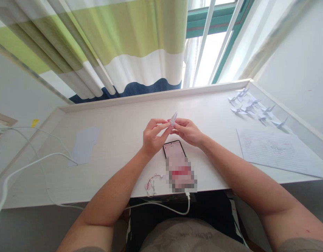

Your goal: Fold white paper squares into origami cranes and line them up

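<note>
At twelve o'clock from the phone (178, 166), the left hand (153, 135) and the right hand (189, 131) pinch with fingertips a folded paper (174, 118), seemingly well creased but with no wings spread yet, while several apparently finished paper birds (252, 104) stand at three o'clock from the hands.

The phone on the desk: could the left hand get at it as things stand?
Probably yes: the phone lies close by the left hand, its upper end uncovered, though that hand holds the folded paper.
</note>
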Available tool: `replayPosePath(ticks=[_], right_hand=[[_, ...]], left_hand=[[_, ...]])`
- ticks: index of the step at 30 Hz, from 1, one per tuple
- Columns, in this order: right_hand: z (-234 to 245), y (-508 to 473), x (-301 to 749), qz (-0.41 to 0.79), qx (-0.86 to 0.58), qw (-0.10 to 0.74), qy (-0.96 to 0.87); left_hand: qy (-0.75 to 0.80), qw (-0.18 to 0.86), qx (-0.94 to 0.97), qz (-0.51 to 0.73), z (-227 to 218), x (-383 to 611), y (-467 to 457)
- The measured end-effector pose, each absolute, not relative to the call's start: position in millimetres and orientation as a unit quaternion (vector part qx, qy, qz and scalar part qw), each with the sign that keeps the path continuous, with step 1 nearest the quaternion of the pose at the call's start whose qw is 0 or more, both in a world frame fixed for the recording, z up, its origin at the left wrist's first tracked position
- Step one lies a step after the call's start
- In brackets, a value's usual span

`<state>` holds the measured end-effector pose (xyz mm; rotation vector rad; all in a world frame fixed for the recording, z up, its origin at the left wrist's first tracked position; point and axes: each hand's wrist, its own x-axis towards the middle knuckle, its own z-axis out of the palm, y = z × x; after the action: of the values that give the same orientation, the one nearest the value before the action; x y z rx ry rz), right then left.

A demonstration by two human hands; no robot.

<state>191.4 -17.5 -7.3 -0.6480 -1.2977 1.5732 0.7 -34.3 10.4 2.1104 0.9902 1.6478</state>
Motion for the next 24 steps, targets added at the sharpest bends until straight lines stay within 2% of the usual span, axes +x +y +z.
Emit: replayPosePath(ticks=[6, 17, 24], right_hand=[[-5, -17, 190, 0.639, -0.293, 0.508, -0.497], [-1, -18, 186, 0.580, -0.333, 0.544, -0.506], [-2, -19, 186, 0.555, -0.346, 0.534, -0.536]], left_hand=[[0.347, 0.167, 0.724, 0.573, 15, 2, -36], [0.441, 0.356, 0.596, 0.568, 6, 8, -38], [0.437, 0.403, 0.563, 0.575, 2, 8, -32]])
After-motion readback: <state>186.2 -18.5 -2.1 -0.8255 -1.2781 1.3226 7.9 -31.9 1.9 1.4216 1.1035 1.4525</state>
